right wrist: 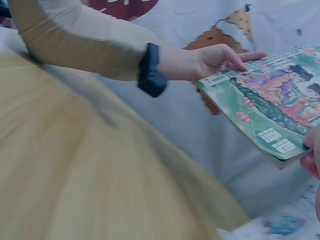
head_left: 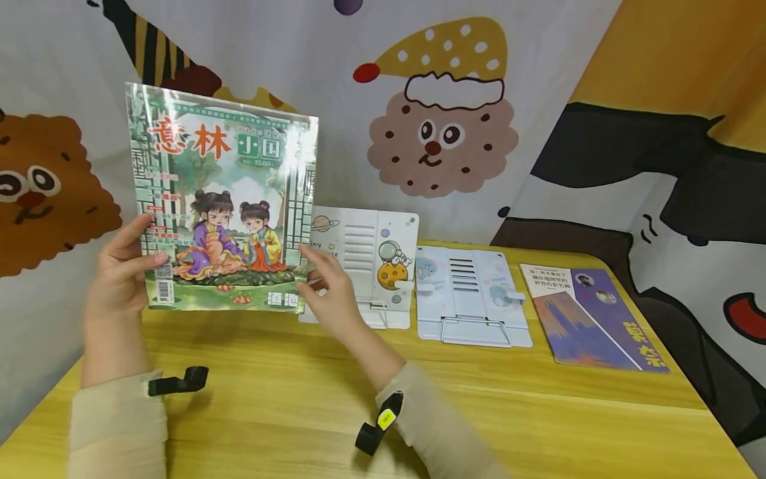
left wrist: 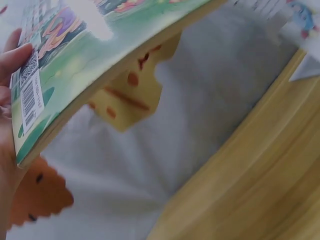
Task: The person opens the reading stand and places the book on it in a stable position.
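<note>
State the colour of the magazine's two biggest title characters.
Orange-red, best seen on the magazine in the head view.

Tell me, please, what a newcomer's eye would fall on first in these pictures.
Probably the glossy green magazine, held up above the table between the left hand and right hand. Next, likely the cookie face in a dotted yellow cap, printed on the cloth behind.

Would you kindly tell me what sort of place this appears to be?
Probably a reading or study corner, perhaps a child's: two cartoon-printed book stands sit on a wood-grained table, cartoon-printed cloth hangs behind, and an illustrated magazine is held above the table.
</note>
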A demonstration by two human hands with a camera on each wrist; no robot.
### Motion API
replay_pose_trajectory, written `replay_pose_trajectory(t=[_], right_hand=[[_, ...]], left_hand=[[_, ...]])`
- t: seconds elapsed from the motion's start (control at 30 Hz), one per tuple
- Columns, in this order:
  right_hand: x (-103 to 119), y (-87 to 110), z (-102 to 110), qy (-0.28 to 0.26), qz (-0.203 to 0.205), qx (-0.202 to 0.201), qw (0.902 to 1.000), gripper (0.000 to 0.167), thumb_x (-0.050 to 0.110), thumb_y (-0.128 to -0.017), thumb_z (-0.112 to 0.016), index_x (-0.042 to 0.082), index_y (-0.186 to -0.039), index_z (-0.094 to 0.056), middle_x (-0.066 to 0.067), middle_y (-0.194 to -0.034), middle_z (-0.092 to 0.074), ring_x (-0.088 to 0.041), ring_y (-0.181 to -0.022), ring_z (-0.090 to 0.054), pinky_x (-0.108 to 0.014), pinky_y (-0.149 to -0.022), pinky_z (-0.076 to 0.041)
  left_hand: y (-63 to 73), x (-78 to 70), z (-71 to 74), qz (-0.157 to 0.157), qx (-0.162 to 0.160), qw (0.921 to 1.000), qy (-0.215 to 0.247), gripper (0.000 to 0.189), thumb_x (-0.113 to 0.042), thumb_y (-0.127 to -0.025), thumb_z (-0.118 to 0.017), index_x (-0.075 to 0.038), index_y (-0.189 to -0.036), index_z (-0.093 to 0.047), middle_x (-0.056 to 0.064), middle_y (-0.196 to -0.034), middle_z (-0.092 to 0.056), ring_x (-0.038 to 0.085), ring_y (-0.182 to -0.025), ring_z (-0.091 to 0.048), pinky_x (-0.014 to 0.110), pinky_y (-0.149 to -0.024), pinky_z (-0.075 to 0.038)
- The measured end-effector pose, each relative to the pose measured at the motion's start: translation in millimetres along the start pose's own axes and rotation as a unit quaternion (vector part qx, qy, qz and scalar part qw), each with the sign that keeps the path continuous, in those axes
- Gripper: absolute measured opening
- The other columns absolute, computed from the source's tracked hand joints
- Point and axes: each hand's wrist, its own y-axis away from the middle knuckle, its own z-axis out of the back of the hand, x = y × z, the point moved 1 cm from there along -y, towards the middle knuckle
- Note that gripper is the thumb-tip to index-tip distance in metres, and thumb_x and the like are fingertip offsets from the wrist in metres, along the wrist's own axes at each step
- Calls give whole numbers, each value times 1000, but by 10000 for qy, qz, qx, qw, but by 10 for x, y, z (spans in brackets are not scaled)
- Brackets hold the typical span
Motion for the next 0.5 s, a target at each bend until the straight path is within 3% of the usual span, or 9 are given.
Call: replay_pose_trajectory(t=[0.2, 0.3, 0.43, 0.5], right_hand=[[40, -85, 354, 164, 111, -103, 9998, 67, -8, -82, -69, 7, -143, -45, -11, -135, -48, -23, -84, -58, -27, -73, -54], [147, -127, 554, 268, 156, -266, 9992, 65, -10, -82, -68, 2, -142, -45, -16, -135, -46, -27, -82, -57, -33, -73, -54], [395, -172, 800, 460, 453, -656, 9958, 56, -14, -82, -66, -6, -135, -49, -23, -124, -51, -33, -81, -54, -40, -71, -53], [491, -209, 818, 310, 494, -706, 9958, 50, -15, -83, -65, -9, -131, -51, -24, -118, -52, -34, -82, -52, -40, -70, -53]], left_hand=[[-148, 144, -350, -258, 299, 9992, 99, 58, 32, -80, -46, 2, -128, -58, 21, -124, -57, 29, -100, -62, 34, -74, -56], [-226, 247, -536, -441, 228, 9987, -105, 57, 32, -79, -50, 1, -126, -60, 20, -120, -60, 27, -96, -62, 31, -72, -56], [-339, 416, -758, -703, 100, 9966, -426, 59, 34, -78, -46, 1, -124, -62, 18, -118, -62, 24, -94, -63, 28, -70, -56], [-297, 390, -837, -833, -122, 9931, -813, 61, 35, -77, -45, 1, -124, -63, 16, -121, -61, 22, -95, -62, 26, -70, -55]])
